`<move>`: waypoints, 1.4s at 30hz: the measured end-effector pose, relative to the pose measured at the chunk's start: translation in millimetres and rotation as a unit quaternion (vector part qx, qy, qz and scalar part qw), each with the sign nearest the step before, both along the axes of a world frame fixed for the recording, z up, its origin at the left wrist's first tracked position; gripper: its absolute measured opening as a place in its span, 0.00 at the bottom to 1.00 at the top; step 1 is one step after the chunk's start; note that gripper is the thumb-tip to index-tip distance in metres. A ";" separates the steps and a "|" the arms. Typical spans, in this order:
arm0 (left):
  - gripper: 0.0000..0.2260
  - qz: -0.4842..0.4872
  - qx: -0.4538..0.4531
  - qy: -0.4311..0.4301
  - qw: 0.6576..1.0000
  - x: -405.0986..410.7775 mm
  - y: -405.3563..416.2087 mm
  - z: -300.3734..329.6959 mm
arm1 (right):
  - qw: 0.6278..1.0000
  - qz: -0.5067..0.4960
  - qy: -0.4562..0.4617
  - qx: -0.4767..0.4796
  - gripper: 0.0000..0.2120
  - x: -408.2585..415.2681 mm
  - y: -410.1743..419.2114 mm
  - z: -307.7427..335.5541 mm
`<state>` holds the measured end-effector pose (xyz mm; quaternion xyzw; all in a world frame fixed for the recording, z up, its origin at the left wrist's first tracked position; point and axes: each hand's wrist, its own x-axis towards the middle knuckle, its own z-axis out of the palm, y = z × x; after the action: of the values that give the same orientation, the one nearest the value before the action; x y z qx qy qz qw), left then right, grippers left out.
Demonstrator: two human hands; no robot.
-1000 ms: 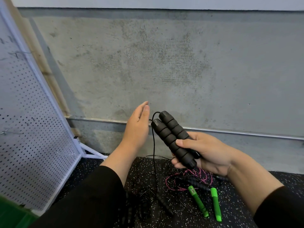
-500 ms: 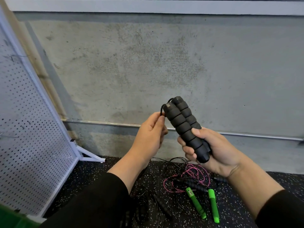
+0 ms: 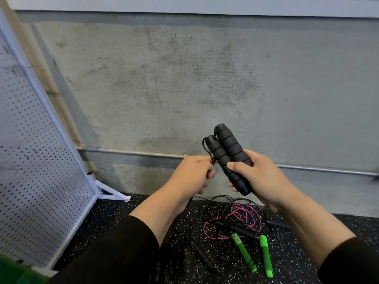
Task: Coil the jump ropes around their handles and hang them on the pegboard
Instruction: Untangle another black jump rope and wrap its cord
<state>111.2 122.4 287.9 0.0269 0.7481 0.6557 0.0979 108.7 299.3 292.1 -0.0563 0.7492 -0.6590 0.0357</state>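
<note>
A: So, where are the black handles (image 3: 229, 158) at this moment?

B: The right hand (image 3: 260, 179) holds both of them together, side by side. Its fingers are curled round the lower half and the thumb presses across the front. The long axis of the pair leans up and to the left, and the cord ends point toward the wall (image 3: 184, 78).

A: And the other grip?

B: The left hand (image 3: 192, 175) pinches the black cord (image 3: 207, 148) just beside the top of the nearer handle, where the cord makes a small loop. This hand is just to the left of the handles and a little lower than their tops. The rest of the cord seems to hang down under the wrist to the floor (image 3: 307, 253).

A: Then the winding probably goes around the long axis?

B: It looks so. The left hand is the nearer one to the free cord, so it should carry the cord across the pair. The pegboard (image 3: 41, 171) stands well apart at the left. Other ropes, a pink one (image 3: 238, 216) and green handles (image 3: 264, 255), lie on the floor below.
</note>
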 end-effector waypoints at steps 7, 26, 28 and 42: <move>0.18 0.006 0.074 -0.080 0.994 -2.4 -5.6 1.0 | 0.951 -0.028 0.135 0.277 0.13 -3.1 -8.7 -11.5; 0.12 0.033 0.121 -0.078 0.989 1.2 4.2 1.4 | 0.992 0.097 -0.064 0.039 0.15 11.4 -19.3 2.8; 0.13 0.012 0.111 -0.067 0.991 2.4 4.1 1.0 | 0.987 0.110 -0.112 -0.026 0.15 13.4 -18.4 2.9; 0.20 0.006 -0.018 -0.074 0.997 -1.5 -7.0 -2.8 | 0.943 -0.033 0.150 0.295 0.30 -0.1 -13.9 0.6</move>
<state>109.6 115.3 285.1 -0.0282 0.7507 0.6429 0.1495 108.6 285.4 292.7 -0.1169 0.9083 -0.3927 -0.0843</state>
